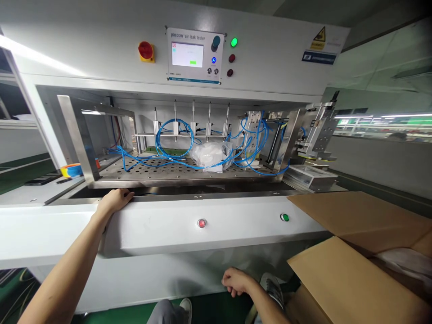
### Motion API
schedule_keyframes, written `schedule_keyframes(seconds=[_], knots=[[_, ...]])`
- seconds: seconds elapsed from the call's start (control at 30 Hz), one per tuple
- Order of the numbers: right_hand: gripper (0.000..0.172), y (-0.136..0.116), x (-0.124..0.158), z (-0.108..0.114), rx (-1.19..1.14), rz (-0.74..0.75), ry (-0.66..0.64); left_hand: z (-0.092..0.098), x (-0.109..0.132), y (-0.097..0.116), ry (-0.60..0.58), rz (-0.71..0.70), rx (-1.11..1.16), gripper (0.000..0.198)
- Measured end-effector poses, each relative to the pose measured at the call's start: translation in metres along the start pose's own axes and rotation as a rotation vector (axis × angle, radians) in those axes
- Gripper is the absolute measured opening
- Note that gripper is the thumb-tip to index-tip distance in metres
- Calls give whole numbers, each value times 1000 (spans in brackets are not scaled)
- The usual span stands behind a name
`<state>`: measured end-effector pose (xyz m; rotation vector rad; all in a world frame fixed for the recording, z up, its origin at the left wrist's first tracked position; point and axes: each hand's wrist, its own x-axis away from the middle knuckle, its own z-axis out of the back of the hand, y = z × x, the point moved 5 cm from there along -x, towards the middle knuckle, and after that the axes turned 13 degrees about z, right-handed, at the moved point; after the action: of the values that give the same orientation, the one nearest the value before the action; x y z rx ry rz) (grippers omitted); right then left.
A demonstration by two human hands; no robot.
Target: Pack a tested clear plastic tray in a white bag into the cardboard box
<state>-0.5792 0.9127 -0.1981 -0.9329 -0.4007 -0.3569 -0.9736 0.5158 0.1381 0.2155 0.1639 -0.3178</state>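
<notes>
My left hand curls over the front edge of the white air leak tester, just below the opening of its test bay. My right hand hangs low in front of the machine's base, its fingers curled on nothing. Inside the bay, blue pneumatic tubes loop around several vertical metal probes above a perforated steel plate. A clear plastic bag with white contents lies on that plate, well beyond both hands.
An open cardboard box stands at the lower right, with white material inside. The front panel has a red button and a green button. Above the bay are a control screen and a red emergency stop.
</notes>
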Motion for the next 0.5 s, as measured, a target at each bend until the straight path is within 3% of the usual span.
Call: schedule_keyframes(seconds=[0.5], knots=[[9, -2, 1, 1, 4, -8, 0, -3, -2, -2, -3, 4, -5, 61]])
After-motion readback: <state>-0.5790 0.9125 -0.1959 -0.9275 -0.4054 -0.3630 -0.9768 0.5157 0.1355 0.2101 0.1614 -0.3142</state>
